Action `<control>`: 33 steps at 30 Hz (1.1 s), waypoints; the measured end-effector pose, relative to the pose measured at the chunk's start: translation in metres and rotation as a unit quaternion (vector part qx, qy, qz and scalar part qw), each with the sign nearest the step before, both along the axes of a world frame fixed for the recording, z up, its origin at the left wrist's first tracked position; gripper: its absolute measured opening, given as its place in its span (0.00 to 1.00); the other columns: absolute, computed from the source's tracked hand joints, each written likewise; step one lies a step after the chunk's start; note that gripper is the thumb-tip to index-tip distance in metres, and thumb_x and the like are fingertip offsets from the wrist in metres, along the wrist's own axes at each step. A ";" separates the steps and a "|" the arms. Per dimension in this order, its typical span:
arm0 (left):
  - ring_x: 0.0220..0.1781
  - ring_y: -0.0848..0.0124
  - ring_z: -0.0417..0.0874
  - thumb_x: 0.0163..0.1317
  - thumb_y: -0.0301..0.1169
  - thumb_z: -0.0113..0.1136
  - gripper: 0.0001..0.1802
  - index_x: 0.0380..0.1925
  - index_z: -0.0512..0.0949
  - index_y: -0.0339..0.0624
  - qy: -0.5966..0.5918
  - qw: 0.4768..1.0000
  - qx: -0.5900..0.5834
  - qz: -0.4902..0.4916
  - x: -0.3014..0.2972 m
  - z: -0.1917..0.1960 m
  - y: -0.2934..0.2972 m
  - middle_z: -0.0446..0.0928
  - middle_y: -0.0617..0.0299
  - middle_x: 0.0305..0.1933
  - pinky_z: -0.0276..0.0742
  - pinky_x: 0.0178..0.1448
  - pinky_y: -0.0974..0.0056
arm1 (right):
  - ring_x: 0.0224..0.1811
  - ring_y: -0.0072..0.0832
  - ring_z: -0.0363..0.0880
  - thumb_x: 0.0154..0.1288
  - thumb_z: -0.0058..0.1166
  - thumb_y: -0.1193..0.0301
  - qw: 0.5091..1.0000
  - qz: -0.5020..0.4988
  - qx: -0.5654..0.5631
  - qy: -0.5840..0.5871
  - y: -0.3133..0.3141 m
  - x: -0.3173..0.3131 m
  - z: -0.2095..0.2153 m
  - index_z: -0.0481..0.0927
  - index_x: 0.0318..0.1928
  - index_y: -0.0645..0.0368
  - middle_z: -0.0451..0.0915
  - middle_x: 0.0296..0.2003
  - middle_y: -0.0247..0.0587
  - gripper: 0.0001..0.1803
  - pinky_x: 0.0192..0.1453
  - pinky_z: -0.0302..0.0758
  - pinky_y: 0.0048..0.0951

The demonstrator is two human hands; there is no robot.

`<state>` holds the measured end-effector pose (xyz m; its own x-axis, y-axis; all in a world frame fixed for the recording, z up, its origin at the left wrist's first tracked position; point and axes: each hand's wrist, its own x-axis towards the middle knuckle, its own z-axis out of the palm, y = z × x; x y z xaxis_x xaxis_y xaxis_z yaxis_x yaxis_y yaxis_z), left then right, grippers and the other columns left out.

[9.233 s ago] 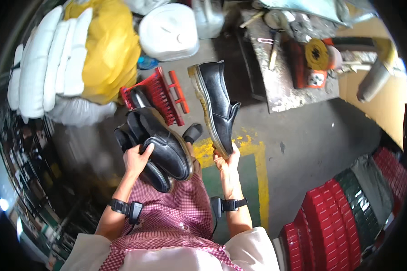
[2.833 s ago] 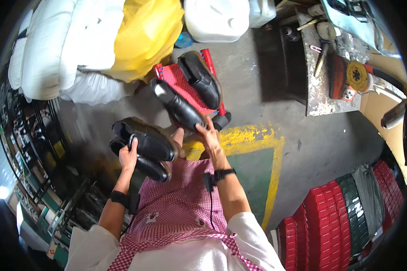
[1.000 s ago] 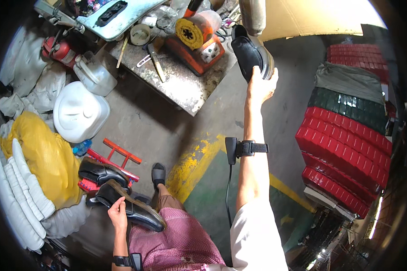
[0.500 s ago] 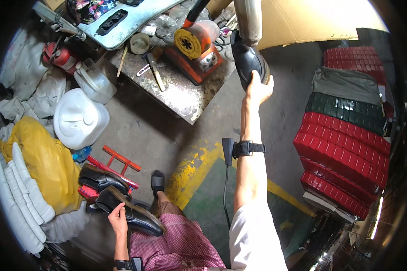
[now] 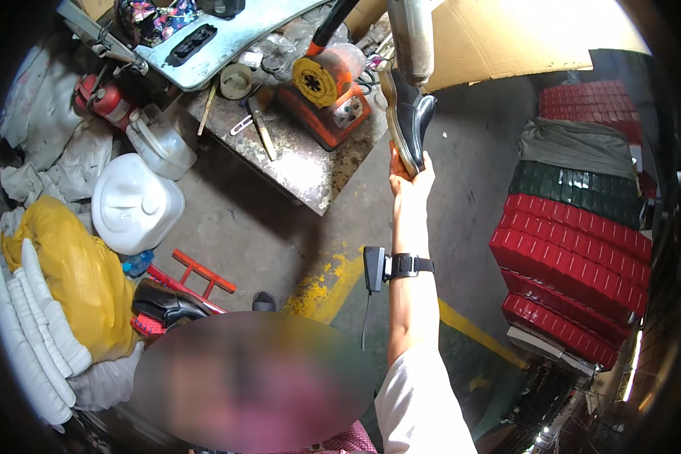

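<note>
The right hand [image 5: 410,175] is stretched far forward on a straight arm, its fingers closed around the heel end of a black shoe [image 5: 408,117]; the shoe stands nearly on end above the hand, sole edge turned to the hand's left, toe pointing up toward a grey metal post [image 5: 412,34] that comes down from the top edge; whether toe and post touch I cannot tell; a black strap with a small device [image 5: 390,266] sits on the forearm well below the hand. To the hand's left stands an orange machine [image 5: 325,94] on a worn metal bench [image 5: 295,155]; to its right, well apart, lie stacked red boxes [image 5: 571,272] under green ones. The left hand is not visible; a blurred patch covers the lower middle, so its state cannot be told. Far below and left of the right hand a second black shoe [image 5: 166,303] lies on a red rack [image 5: 197,274], beside a yellow sack [image 5: 72,276] and a white jug [image 5: 136,203].
</note>
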<state>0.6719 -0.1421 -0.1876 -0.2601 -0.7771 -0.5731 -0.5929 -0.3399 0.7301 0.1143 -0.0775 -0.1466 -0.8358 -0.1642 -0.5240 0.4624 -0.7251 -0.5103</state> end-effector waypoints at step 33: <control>0.54 0.67 0.70 0.62 0.32 0.45 0.28 0.62 0.53 0.42 0.066 0.974 -0.189 -0.111 -0.024 0.074 -0.035 0.60 0.52 0.61 0.66 0.53 0.68 | 0.59 0.29 0.61 0.38 0.64 0.80 0.868 0.456 0.160 0.114 0.016 0.321 -0.005 0.61 0.59 0.61 0.63 0.57 0.42 0.43 0.62 0.58 0.28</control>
